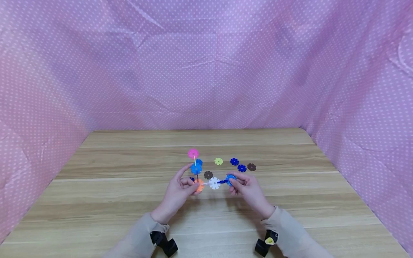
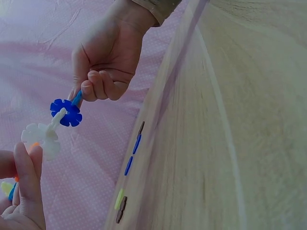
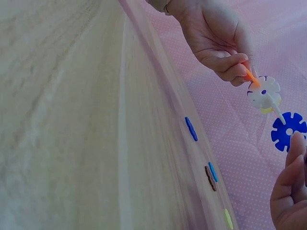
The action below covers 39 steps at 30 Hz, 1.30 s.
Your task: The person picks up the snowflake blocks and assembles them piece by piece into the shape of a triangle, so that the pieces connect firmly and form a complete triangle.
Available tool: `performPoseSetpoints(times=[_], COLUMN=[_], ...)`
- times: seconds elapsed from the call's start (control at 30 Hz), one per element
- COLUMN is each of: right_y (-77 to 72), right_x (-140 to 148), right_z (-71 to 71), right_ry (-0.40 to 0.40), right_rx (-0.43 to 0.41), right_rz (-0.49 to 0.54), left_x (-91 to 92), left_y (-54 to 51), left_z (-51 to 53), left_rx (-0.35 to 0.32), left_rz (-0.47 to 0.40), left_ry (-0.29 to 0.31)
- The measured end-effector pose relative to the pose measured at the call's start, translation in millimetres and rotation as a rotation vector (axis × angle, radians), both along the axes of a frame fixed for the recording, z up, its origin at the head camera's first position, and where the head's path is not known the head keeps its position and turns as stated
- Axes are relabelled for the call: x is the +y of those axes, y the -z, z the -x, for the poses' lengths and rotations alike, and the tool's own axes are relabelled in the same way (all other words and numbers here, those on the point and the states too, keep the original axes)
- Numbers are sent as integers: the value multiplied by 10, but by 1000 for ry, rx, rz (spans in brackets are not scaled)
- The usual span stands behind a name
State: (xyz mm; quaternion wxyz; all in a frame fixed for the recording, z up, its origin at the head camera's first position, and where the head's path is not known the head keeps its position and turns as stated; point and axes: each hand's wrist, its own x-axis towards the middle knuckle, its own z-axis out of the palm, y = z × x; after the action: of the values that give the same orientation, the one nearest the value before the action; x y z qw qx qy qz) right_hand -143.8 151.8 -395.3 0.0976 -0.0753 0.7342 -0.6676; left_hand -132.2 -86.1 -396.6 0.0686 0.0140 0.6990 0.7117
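Note:
My left hand (image 1: 174, 193) pinches an orange notched plastic disc (image 1: 201, 185), part of a chain of interlocking snowflake discs. From it rise a thin edge-on disc, a light blue disc (image 1: 195, 168), a pale yellow disc (image 1: 195, 160) and a pink disc (image 1: 193, 153) at the top. Toward the right the chain runs through a white disc (image 1: 214, 183), another white one edge-on, and a dark blue disc (image 2: 66, 113). At that end my right hand (image 1: 253, 193) pinches a light blue disc (image 1: 230, 178). Both hands hold the chain above the table.
Loose discs lie flat on the wooden table (image 1: 129, 200) beyond the hands: a yellow-green disc (image 1: 218, 161), two dark blue discs (image 1: 234, 162) and two brown discs (image 1: 251, 167). Another light blue disc (image 1: 199, 162) shows behind the chain. Pink dotted cloth (image 1: 206, 79) hangs around the table.

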Motion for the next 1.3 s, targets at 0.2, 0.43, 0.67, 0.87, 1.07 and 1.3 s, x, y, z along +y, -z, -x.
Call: performPoseSetpoints(times=[0.2,0.43,0.67,0.87,1.07,1.3], right_y=[12,4,14,-5,23,74], right_x=[-40,-73,-32,-8,17,-85], right_z=[-15,-20,14,31,115,273], right_ry=[37,63,-26,-85,-95,-85], right_rx=[37,48,-8,-10,-9,-27], right_rz=[-23,-37,-2,-13,-51,-188], left_x=[4,10,-5,-87,-229,-371], left_y=[-1,13,-60,-97,-111,-143], left_z=[-5,-8,-1,30,71,115], left_rx=[19,13,26,21,1,24], left_rz=[25,38,26,18,17,12], left_ry=[1,-10,-24,-39,-82,-113])
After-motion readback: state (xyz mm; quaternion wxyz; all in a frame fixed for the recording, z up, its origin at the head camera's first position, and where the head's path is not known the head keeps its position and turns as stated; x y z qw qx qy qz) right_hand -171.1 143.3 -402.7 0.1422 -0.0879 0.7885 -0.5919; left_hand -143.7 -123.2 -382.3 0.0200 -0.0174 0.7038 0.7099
